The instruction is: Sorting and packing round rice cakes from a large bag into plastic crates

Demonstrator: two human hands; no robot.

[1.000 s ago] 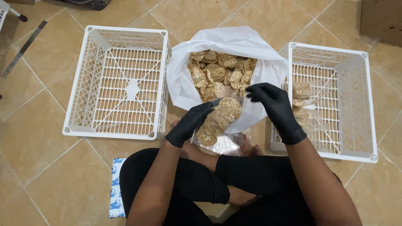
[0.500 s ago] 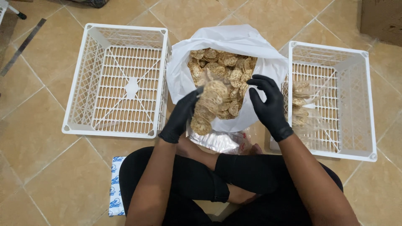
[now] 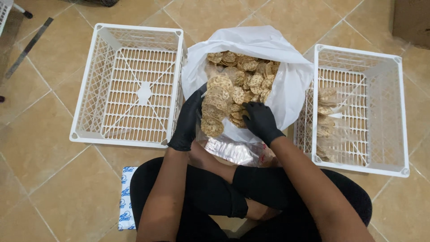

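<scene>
I am gathering a stack of round crackers [image 3: 215, 107] between left hand [image 3: 186, 123] and right hand [image 3: 260, 121], over the white bag [image 3: 286, 76]. Both grips close on it. Next, I think, careful lifting.

A single head-worn camera looks steeply down, close over the lap and probably tiled floor [image 3: 40, 134].

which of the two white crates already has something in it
The white crate on the person's right: a clear bag of round crackers lies along its inner side. The white crate on the left shows only bare lattice floor.
</scene>
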